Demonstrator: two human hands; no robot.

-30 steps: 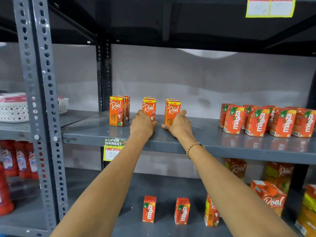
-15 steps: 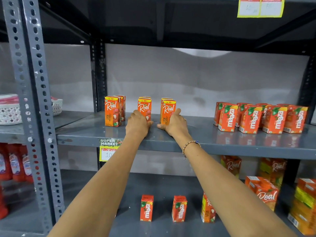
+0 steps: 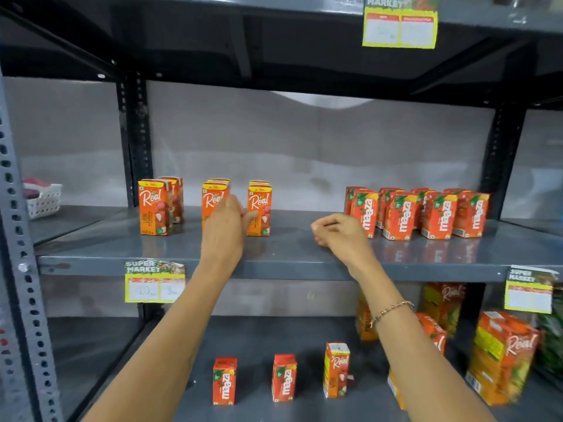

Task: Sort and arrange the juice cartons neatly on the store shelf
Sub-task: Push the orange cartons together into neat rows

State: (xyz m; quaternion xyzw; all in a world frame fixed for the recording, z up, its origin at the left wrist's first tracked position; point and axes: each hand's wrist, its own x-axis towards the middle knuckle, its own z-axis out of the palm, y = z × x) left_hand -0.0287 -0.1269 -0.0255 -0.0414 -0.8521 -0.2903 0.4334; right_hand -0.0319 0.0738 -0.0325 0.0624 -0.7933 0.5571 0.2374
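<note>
While both arms reach up to the middle shelf [image 3: 292, 260], the left hand [image 3: 224, 229] sits at the middle pair of Real cartons [image 3: 214, 197], fingers extended and covering the front carton's lower half; cannot tell if it actually grips it. Right hand [image 3: 341, 234] loosely curled, holding nothing, hovering at the shelf just left of the Maaza cartons [image 3: 420, 214], not clearly touching them. Bracelet [image 3: 391, 309] on right wrist.

Real cartons stand upright in three pairs: left pair [image 3: 155, 207] beside the rear upright post [image 3: 134, 141], middle pair, right pair [image 3: 259, 208]. Gaps between pairs, all set back from the front lip. Wide bare stretch of shelf between right pair and Maaza group; that is where the right hand is. Maaza group clustered, slightly skewed, reaching toward the right post [image 3: 502, 159].

Price tag [image 3: 154, 281] hangs on front lip under the left pair.

Lower shelf [image 3: 259, 339]: two small Maaza cartons [image 3: 224, 380] and one small Real carton [image 3: 336, 370] upright near the front, well apart; larger Real packs [image 3: 502, 354] at right, blurred. White basket [image 3: 44, 199] on neighbouring shelf at left.
</note>
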